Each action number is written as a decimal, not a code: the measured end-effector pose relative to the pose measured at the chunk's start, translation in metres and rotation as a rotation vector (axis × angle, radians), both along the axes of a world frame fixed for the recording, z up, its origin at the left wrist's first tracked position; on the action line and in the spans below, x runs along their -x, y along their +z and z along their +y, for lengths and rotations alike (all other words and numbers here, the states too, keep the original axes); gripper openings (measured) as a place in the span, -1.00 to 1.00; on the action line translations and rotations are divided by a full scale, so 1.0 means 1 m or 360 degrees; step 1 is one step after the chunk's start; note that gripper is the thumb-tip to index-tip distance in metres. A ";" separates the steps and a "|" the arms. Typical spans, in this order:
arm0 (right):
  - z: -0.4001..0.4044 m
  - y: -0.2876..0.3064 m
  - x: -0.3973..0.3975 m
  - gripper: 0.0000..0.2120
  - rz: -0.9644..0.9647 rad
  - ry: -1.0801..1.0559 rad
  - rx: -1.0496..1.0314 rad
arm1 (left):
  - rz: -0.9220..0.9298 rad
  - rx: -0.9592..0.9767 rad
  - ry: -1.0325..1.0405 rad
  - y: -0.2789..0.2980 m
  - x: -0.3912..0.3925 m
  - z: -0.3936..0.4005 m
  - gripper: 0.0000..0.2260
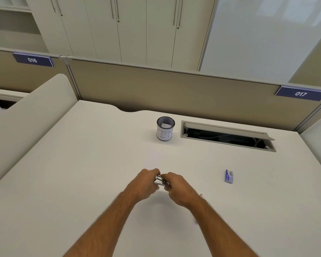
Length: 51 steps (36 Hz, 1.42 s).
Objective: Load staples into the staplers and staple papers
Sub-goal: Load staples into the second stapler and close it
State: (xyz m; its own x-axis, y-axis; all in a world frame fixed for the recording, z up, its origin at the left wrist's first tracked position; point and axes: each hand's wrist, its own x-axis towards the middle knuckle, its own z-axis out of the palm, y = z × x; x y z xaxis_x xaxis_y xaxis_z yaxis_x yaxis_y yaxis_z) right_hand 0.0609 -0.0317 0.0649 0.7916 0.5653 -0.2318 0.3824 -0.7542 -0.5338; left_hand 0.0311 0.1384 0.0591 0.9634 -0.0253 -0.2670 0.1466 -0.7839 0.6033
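Stapler (pixel 160 180) sits between both hands, its long axis running left to right. Left hand (pixel 146 184) and right hand (pixel 176 188) each pinch an end; the staple box (pixel 229 176) lies well right, nearer the right hand.

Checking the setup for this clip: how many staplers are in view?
1. A metal stapler is held between the left hand and right hand; others may be hidden.

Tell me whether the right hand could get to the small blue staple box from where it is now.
Probably yes. The blue staple box lies alone on the desk to the right of the right hand, with bare surface between them. But that hand and the left hand both grip the stapler, so it must let go first.
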 end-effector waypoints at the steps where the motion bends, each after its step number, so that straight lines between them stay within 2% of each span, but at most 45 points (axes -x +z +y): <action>1: 0.001 -0.001 0.001 -0.78 -0.0011 0.0001 -0.0009 | -0.0009 0.0001 -0.0004 -0.001 0.000 0.000 -0.82; 5: 0.003 -0.005 0.005 -0.85 -0.0105 -0.0001 -0.0070 | -0.0060 0.0024 -0.0017 -0.004 0.002 0.001 -0.82; 10: 0.005 -0.004 0.006 -0.82 -0.0171 0.0008 -0.0057 | -0.0122 0.0004 -0.0010 -0.005 0.004 0.001 -0.77; 18: 0.005 -0.005 0.006 -0.82 -0.0207 0.0012 -0.0070 | -0.0043 0.0129 0.0081 -0.007 0.006 0.001 -0.69; 37: 0.010 -0.005 0.003 -0.86 -0.0178 0.0013 0.0031 | -0.0079 0.0038 0.0092 -0.018 0.003 0.008 -0.79; 45: 0.012 -0.006 0.004 -0.84 -0.0126 -0.0061 -0.0046 | -0.0084 0.0138 0.0042 -0.013 0.005 0.009 -0.50; 51: 0.029 -0.014 0.015 -0.81 -0.0099 -0.0301 0.0117 | -0.0091 0.0047 0.0085 -0.016 0.009 0.016 -0.39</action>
